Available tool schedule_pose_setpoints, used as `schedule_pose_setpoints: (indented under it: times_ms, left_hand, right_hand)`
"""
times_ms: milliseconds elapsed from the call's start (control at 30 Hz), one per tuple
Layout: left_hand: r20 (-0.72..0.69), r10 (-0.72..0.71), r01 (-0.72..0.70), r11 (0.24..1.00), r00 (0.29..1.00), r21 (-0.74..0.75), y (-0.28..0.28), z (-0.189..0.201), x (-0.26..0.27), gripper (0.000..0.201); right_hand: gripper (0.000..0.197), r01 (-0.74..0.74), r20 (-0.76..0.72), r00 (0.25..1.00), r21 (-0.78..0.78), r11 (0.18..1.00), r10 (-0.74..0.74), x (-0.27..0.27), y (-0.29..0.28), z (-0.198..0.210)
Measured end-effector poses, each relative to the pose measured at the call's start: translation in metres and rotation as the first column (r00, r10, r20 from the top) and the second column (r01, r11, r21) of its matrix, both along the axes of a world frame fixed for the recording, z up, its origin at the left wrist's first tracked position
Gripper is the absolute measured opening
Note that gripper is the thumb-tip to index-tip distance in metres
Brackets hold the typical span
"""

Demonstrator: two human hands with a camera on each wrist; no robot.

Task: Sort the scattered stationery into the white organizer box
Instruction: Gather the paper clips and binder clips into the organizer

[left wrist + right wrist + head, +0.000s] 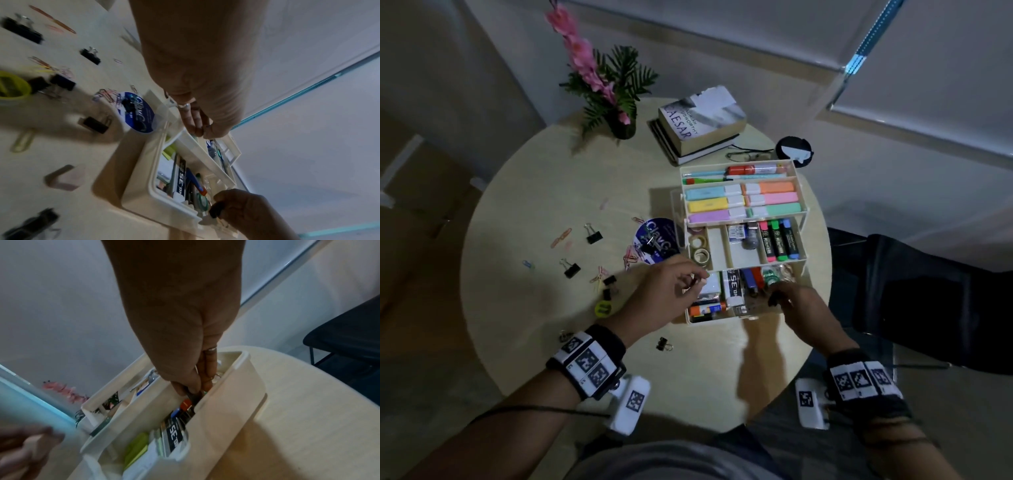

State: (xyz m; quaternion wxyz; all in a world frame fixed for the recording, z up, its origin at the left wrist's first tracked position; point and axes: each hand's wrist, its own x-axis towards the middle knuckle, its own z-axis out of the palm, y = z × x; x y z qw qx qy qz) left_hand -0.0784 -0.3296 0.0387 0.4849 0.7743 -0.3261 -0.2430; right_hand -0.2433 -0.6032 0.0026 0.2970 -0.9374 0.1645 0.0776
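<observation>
Over on the left of the round counter (524,212), loose stationery lies scattered: a black binder clip (593,235) near some pink paper clips (561,237), another binder clip (570,268) closer to the person, and a small yellow-green tape roll (603,308) just beside two more black clips. A blue round lid (655,240) sits against the left wall of the white organizer box (743,318), with a clip lying on it. One more binder clip (664,343) rests near the counter's front edge, below the left forearm.

The left hand (664,294) hovers over the box's lowest tier at its left end, fingers curled; its grip looks narrow, thumb and fingertips drawn together, but I cannot tell whether anything is pinched between them. From the left wrist view that hand (197,104) reaches towards the middle tray's rim.

The box stands open in three stepped tiers: pens at the back, pastel highlighters (743,202) below them, then tape rolls and dark markers, then the front tier with an eraser (732,286) and small items.

To the right, the right hand (801,308) dips into the front tier's right end, its grip closed around a small black object (773,298), probably a binder clip, held just inside the box wall.
</observation>
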Motion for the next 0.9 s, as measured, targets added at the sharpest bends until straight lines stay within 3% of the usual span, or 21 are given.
schedule_pose_setpoints:
  times_ms: [200,400,733,900]
  left_hand:
    - [0.199,-0.024,0.011,0.998,0.98,0.066,-0.068,0.011,0.005,0.01]
    - [0.337,-0.128,0.027,0.957,0.933,0.288,-0.111,0.0,0.005,0.009]
    - [0.401,-0.257,0.074,0.905,0.879,0.419,-0.11,-0.012,0.012,0.018]
    - [0.433,-0.283,0.102,0.913,0.856,0.395,-0.103,-0.022,0.009,0.017]
  right_hand:
    - [0.034,-0.005,-0.069,0.998,-0.027,1.0,0.003,-0.001,-0.013,-0.018]
    - [0.035,-0.061,-0.192,0.979,0.06,0.996,0.071,-0.006,-0.024,-0.024]
    - [0.018,-0.097,-0.079,0.992,0.066,0.993,0.102,-0.004,-0.031,-0.014]
    - [0.016,-0.107,0.039,0.994,0.039,0.994,0.105,0.008,-0.019,0.001]
